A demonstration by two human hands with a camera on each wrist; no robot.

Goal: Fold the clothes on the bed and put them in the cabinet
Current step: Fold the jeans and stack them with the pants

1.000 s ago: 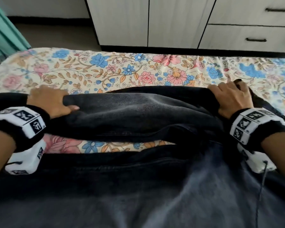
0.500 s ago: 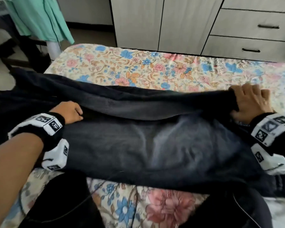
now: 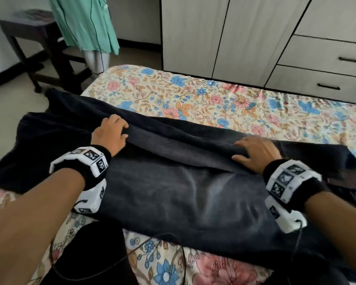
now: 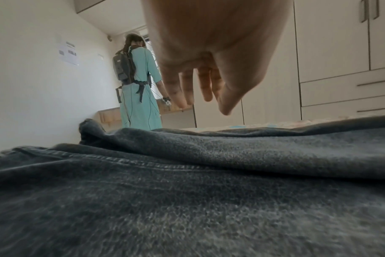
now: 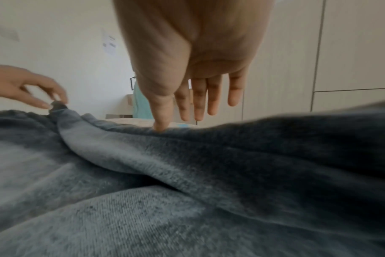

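A dark grey pair of trousers (image 3: pixel 173 192) lies across the flowered bed (image 3: pixel 193 95), with its far part folded over toward me. My left hand (image 3: pixel 111 133) rests on the fold's far edge at the left. In the left wrist view its fingers (image 4: pixel 187 87) hang relaxed over the cloth (image 4: pixel 187 191) and hold nothing. My right hand (image 3: pixel 255 153) lies flat on the fold at the right. Its fingers (image 5: pixel 198 97) are straight, and the thumb tip touches the cloth (image 5: pixel 209 173). The cabinet (image 3: pixel 234 33) stands beyond the bed with its doors shut.
Drawers (image 3: pixel 327 56) sit to the right of the cabinet doors. A person in a green dress (image 3: pixel 84 23) stands at the bed's far left corner beside a dark wooden table (image 3: pixel 29 33). Another black cloth (image 3: pixel 95 254) and a cable lie on the bed's near edge.
Both hands let go of the folded edge they gripped. The right hand slid left and now lies flat, and the left hand moved up onto the fold. The head view swung left.
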